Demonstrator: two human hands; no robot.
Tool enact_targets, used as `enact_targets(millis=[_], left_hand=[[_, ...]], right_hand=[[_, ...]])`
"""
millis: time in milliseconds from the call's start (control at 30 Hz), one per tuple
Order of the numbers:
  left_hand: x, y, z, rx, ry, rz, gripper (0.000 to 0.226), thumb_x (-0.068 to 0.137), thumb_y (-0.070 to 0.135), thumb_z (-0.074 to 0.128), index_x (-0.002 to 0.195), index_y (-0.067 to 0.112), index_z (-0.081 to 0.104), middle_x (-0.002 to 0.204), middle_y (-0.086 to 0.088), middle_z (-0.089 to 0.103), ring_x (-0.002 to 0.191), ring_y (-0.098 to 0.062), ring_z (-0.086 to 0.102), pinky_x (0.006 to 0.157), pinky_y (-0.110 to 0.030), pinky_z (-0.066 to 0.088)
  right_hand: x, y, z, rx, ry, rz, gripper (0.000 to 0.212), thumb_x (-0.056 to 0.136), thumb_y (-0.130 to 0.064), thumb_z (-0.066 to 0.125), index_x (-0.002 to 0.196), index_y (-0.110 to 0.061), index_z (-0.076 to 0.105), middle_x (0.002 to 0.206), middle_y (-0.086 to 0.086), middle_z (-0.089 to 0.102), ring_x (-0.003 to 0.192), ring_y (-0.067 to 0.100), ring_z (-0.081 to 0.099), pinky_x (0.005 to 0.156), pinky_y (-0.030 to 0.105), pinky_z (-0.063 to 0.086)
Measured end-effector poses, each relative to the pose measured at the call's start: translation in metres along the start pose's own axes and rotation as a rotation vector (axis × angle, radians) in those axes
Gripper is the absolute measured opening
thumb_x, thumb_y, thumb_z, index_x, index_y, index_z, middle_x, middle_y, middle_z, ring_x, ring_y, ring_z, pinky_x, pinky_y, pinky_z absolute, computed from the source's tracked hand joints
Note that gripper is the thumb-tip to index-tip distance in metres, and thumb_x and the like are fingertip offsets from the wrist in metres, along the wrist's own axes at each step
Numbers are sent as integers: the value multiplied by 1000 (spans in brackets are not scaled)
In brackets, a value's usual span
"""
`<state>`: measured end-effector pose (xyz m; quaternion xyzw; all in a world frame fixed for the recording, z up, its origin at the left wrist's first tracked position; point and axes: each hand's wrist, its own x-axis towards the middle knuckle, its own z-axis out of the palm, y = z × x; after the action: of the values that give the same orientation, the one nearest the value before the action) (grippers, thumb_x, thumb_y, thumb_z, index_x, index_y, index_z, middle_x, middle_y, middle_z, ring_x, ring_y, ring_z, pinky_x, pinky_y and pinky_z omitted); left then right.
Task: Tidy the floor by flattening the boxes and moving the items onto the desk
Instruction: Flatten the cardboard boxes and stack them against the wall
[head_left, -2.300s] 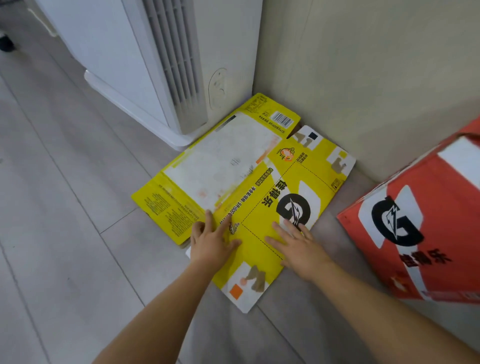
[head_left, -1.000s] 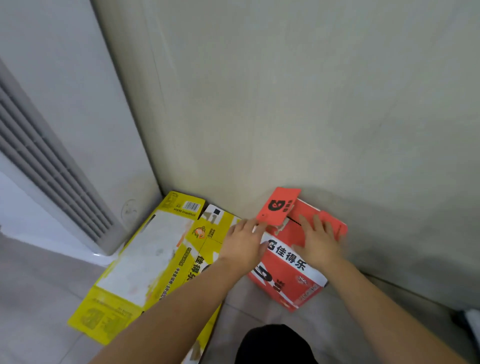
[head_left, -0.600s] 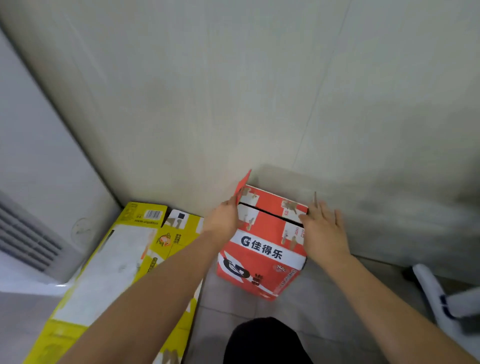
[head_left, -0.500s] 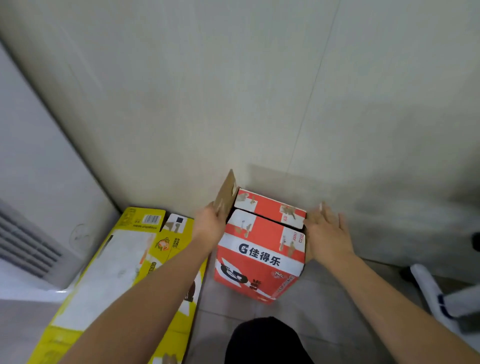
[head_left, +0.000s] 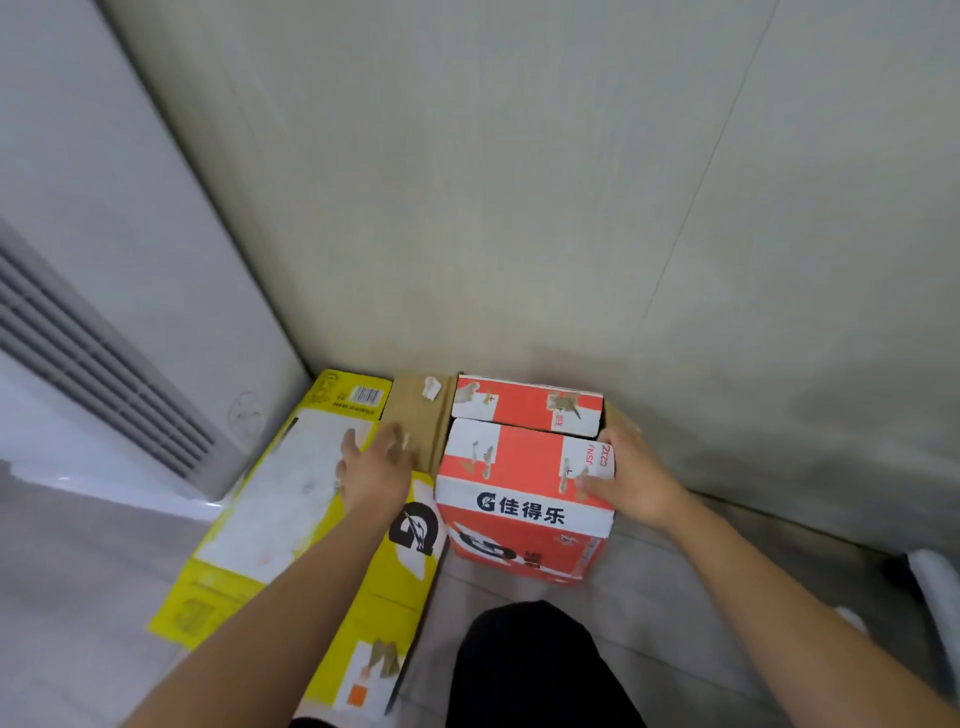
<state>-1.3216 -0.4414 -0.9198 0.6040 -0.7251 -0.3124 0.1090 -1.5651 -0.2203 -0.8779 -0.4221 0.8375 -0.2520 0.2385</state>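
Red box (head_left: 524, 499) upright on floor; flattened yellow box (head_left: 291, 519) at its 9 o'clock. Left hand (head_left: 375, 470) spread over brown side flap (head_left: 418, 421); right hand (head_left: 626, 480) spread against box's 3 o'clock corner.

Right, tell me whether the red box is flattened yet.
Not yet. The red box stands upright in full shape; one side flap is folded out, two top flaps lie closed.

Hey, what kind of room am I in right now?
Probably an indoor corner of a home or office: tiled floor, plain wall, a white floor-standing air conditioner, and drink cartons being flattened.
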Motion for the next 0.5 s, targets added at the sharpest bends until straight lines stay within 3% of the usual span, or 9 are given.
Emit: enact_targets(millis=[100,200,267,367,433,500], left_hand=[[-7,0,-4,364,47,295,33,101,40,45,132,43,55,164,2,20,152,-29,7,121,-55,0],[-17,-1,-7,404,-34,560,37,97,34,44,130,38,61,157,10,34,153,-17,7,119,-60,-12],[-26,2,-11,411,-113,664,50,88,45,37,132,39,58,158,12,31,153,-13,4,117,-60,-16],[-34,4,-13,331,-154,710,54,88,61,38,136,40,53,156,14,33,153,-11,5,117,-60,-16],[-35,7,-16,200,-150,658,35,92,52,57,125,40,56,151,18,39,152,-10,8,118,-60,-12],[-34,8,-19,91,-133,604,19,93,41,64,111,40,58,147,18,44,152,-12,11,118,-59,-8]], right_hand=[[0,12,5,9,24,-71,52,71,-36,70,120,-36,52,134,-15,42,123,11,43,98,44,48],[-13,14,9,88,103,-135,47,81,-20,70,124,-32,55,146,-17,37,133,7,38,102,38,46],[-25,13,11,146,166,-147,45,86,-17,70,127,-31,56,149,-15,38,133,7,42,98,29,48],[-42,9,12,107,298,-111,29,90,-23,68,117,-15,60,141,-4,53,121,11,53,94,37,54],[-49,2,11,49,310,-165,23,92,-15,65,113,-6,62,132,-2,59,116,12,55,95,38,53],[-52,-7,9,38,287,-232,28,91,-3,62,119,-6,63,135,-9,54,120,15,57,98,34,51]])
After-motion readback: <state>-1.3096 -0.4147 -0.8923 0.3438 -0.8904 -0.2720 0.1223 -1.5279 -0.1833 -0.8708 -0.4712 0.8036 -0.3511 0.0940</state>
